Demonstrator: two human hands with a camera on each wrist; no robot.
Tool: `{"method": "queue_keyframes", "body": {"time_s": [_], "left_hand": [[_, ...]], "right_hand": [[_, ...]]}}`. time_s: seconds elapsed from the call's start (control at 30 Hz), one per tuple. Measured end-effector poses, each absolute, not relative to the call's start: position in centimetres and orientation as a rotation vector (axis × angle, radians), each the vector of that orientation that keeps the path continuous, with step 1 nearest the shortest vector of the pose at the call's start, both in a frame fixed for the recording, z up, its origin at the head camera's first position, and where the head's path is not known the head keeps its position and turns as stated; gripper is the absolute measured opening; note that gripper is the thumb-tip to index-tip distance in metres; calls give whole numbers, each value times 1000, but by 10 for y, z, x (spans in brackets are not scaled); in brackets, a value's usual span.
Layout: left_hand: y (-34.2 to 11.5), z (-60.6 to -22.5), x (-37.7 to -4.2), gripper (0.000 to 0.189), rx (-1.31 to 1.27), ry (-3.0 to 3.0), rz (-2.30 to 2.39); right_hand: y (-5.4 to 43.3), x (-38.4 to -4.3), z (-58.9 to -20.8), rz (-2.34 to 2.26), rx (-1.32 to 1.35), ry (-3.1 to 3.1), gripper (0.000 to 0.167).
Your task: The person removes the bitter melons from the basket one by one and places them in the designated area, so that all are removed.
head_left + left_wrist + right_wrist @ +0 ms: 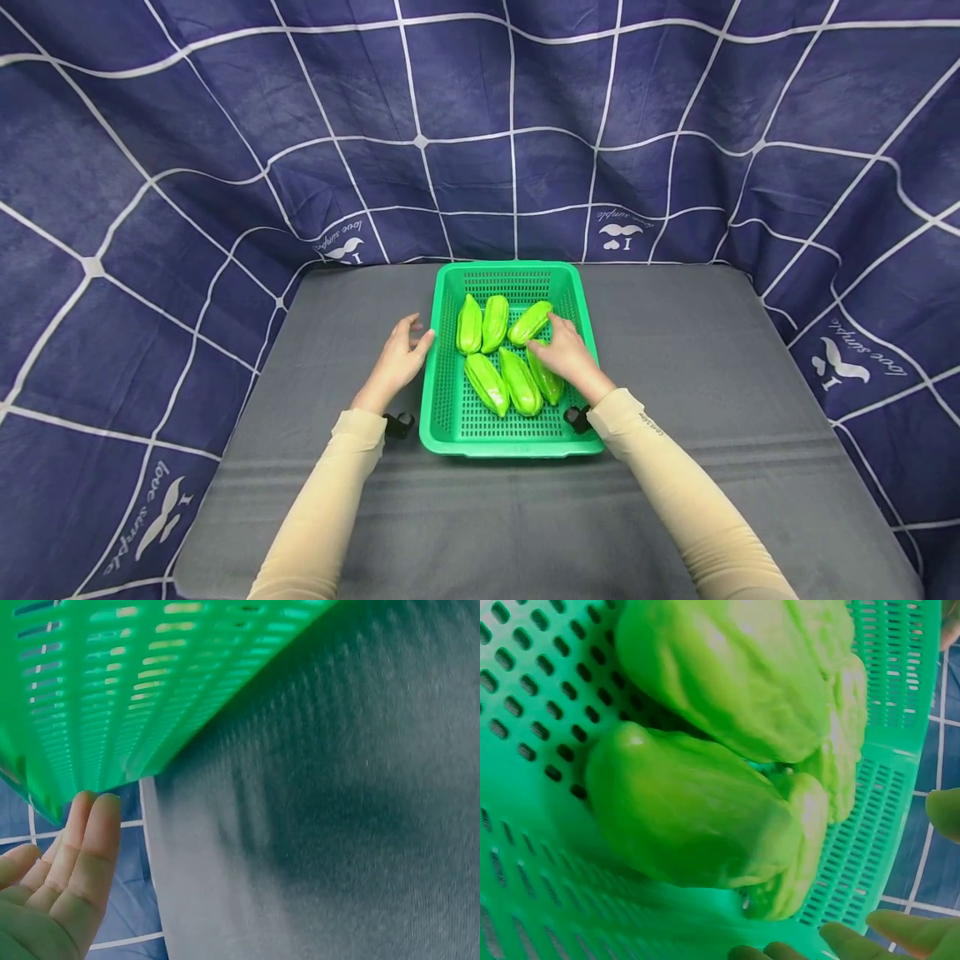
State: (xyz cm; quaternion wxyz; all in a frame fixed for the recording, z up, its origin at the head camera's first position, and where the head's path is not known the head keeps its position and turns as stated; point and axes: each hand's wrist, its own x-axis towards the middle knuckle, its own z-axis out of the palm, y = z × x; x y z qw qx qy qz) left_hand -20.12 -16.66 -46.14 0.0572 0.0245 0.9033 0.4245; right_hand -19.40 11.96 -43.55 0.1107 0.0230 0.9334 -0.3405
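Observation:
Several glossy green ridged gourds [486,385] lie in two rows inside a green plastic basket [510,451]. My right hand [566,352] reaches over the basket's right side, above the front right gourd [551,387] and beside the back right gourd [531,323]. In the right wrist view, its fingers [915,934] are spread at the lower right with no gourd between them. Outside the basket's left wall is my left hand [401,354], thumb and fingers apart. In the left wrist view, its fingertips [101,817] are close to the basket wall [112,690].
The basket stands on a grey cloth-covered table [675,358]. A dark blue curtain [465,175] with white grid lines hangs behind and along both sides. Black wrist mounts [399,425] sit near both cuffs, the right one overlapping the basket's front right corner.

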Motion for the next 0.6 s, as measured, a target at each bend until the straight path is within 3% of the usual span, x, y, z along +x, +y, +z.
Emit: {"method": "queue_keyframes", "body": {"time_s": [0.6], "left_hand": [[-158,-472,-198,51,20,2654,1441]], "right_hand": [[115,-188,-460,-892,74,2684,73]]}}
